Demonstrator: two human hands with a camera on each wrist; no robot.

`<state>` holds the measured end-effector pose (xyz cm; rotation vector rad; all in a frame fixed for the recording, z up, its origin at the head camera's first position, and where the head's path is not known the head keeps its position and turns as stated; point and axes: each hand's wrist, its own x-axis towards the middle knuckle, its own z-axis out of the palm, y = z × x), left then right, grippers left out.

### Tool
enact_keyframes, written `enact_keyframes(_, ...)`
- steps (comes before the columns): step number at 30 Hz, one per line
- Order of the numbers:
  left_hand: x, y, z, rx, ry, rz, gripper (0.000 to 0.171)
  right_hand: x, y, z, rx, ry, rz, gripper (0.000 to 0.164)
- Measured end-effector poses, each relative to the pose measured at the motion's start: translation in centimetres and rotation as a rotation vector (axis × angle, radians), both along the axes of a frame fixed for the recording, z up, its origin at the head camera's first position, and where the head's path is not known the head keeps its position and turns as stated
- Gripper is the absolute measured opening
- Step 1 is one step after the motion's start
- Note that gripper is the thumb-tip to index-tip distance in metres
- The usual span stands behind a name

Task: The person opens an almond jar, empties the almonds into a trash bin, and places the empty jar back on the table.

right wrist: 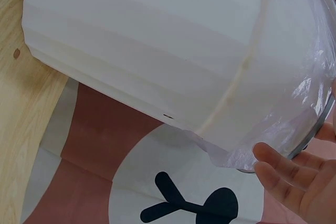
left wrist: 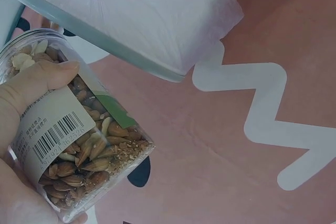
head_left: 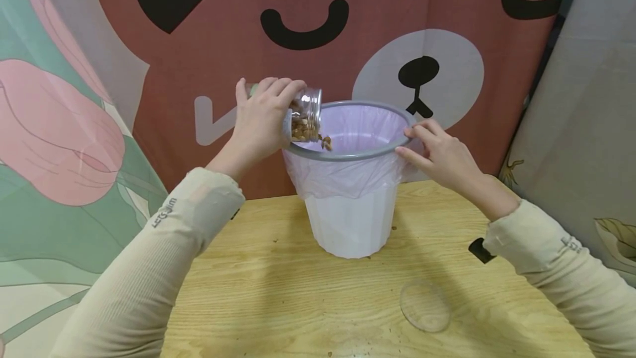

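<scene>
My left hand grips a clear plastic jar, tipped on its side with its mouth over the left rim of a white trash bin. Brown almond-like kernels are spilling from the mouth. Many more kernels fill the jar behind a barcode label in the left wrist view. A pale purple liner bag is folded over the bin's edge under a grey ring. At the right side of that ring, my right hand holds the rim between thumb and fingers.
A round clear lid lies on the wooden table in front of the bin. Small brown crumbs dot the tabletop. Behind the bin hangs a printed curtain, with further curtains at left and right.
</scene>
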<state>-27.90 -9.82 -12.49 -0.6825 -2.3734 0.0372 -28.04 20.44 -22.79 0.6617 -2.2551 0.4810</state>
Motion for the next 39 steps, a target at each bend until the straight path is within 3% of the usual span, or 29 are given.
enact_keyframes(39, -0.2, 0.52, 0.38, -0.096, 0.014, 0.0, 0.073, 0.27, -0.12, 0.29, -0.002, -0.003, -0.005, 0.03)
